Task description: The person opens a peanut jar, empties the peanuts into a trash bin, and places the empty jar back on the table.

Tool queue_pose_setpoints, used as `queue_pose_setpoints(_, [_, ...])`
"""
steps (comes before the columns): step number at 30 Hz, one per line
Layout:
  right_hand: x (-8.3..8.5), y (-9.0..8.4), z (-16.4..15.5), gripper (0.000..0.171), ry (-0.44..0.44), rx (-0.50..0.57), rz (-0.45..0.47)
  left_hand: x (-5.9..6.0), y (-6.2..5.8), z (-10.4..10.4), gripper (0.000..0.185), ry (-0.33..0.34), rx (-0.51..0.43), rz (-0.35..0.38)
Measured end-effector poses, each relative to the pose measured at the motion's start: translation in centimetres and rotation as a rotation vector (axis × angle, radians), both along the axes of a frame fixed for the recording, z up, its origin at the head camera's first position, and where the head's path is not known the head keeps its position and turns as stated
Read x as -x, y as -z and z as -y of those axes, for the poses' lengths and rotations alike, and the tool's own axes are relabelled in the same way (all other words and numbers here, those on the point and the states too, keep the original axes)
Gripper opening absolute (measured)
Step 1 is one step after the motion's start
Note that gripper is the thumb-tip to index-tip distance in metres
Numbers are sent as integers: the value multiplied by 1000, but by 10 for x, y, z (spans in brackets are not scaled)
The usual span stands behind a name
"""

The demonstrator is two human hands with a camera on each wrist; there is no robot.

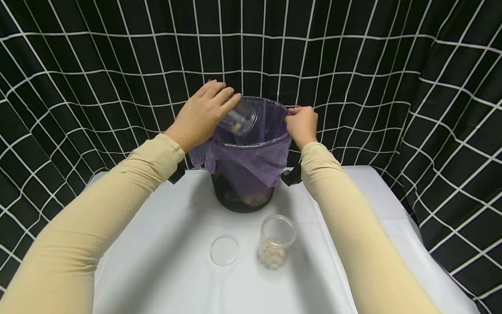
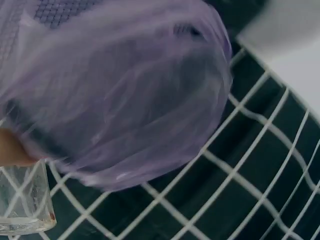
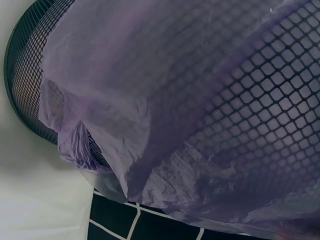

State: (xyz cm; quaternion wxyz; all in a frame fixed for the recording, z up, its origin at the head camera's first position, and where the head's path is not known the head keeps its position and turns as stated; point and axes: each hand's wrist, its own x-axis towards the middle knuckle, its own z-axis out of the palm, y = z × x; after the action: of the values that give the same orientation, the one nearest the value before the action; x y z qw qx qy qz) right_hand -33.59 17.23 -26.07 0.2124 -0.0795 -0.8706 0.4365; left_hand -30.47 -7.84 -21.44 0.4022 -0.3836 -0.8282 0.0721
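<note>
The left hand (image 1: 201, 115) is grasping a clear cup (image 1: 246, 118); the cup lies under its fingers, tilted, with its mouth over the bin (image 1: 235, 201). The right hand (image 1: 303, 126), apart from the cup, is pinching the purple bag (image 1: 251, 163) at the bin's rim.

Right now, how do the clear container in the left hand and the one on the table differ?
The held container is tilted over the bin; the standing container is upright on the table. The held container shows a small pale bit; the standing container has a pile of pale pieces at its bottom. Both are clear with round rims.
</note>
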Motion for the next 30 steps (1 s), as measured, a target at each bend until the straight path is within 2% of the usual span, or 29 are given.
queue_pose_setpoints(5, [0, 2, 2, 37, 7, -14, -4, -1, -6, -2, 49, 0, -22, -18])
queue_pose_setpoints(10, [1, 2, 3, 37, 0, -16, 6, 0, -3, 2, 52, -17, -48, -16])
queue_pose_setpoints(12, [1, 2, 3, 37, 0, -12, 6, 0, -2, 3, 54, -12, -78, -7])
queue_pose_setpoints(17, [0, 3, 3, 37, 0, -10, 21, -1, 4, 6, 56, 5, -85, 22])
queue_pose_setpoints(23, [1, 4, 3, 36, -6, 0, 22, -8, 11, 14, 66, -30, -272, 106])
queue_pose_setpoints(30, [2, 3, 3, 36, -4, -1, 3, -31, 23, 25, 76, -69, -493, 253])
